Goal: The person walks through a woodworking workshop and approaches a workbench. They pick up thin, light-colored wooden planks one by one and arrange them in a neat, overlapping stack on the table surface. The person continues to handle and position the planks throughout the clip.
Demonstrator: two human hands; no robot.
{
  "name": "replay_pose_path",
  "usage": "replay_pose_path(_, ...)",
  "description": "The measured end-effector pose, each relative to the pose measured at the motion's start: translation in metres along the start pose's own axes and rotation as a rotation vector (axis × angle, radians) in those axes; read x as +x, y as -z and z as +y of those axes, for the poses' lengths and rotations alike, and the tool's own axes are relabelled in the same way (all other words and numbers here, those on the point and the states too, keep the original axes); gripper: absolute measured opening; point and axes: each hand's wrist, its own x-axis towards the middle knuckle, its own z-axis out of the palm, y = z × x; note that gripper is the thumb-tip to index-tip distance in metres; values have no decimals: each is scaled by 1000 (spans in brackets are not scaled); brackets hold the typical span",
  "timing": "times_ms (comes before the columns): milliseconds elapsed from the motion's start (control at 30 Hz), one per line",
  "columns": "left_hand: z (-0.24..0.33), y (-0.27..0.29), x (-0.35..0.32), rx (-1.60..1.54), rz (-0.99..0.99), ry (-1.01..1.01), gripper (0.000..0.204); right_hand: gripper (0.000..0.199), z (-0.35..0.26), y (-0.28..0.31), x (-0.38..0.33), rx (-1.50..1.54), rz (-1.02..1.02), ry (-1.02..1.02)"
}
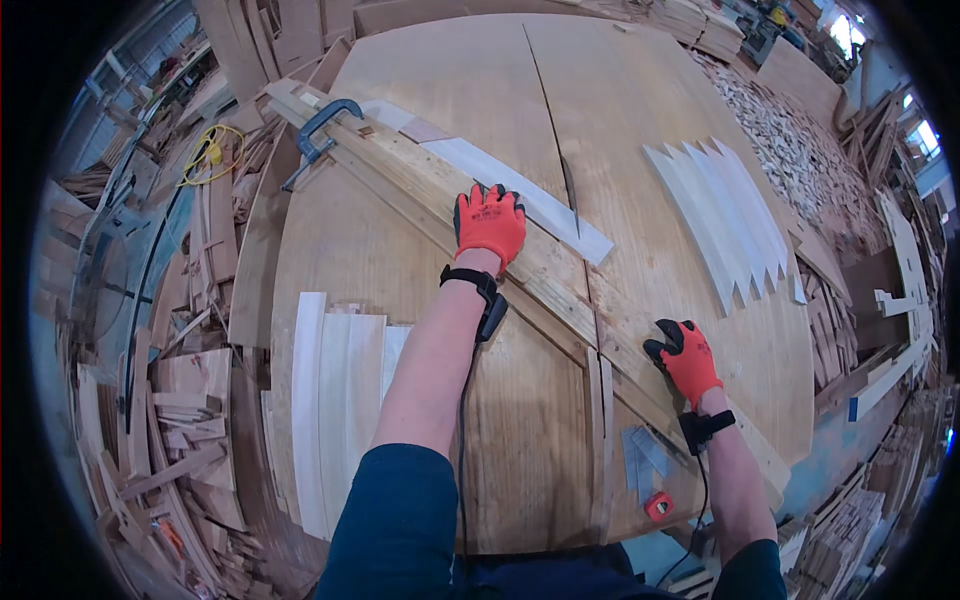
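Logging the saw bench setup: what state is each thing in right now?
Left hand: gloved, flat on the pale strip.
Right hand: gloved, gripping the wooden fence rail.
Clamp: tightened on the rail's far end.
Cut strips: laid side by side, untouched.
Pale boards: stacked flat, left of the arm.

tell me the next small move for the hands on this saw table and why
Probably keep sliding the pale strip along the fence into the blade. The left hand presses flat on the strip just short of the blade, while the right hand rests lower on the fence, clear of it.
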Motion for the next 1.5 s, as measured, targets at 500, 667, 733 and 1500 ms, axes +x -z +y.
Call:
replay_pose_path(500, 0, 1, 78, -55, 71, -46, 49, 49, 1, 13, 83, -24, -26, 11)
replay_pose_path(667, 1, 5, 75, -20, 28, -36, 53, 49, -7, 16, 78, -24, -66, -21)
replay_pose_path(733, -1, 7, 69, -29, 23, -29, 53, 49, -9, 16, 73, -10, -64, -22)
replay_pose_path(1500, -2, -5, 15, -32, 177, -122, 50, 45, 4, 23, 24, -118, -155, 22)
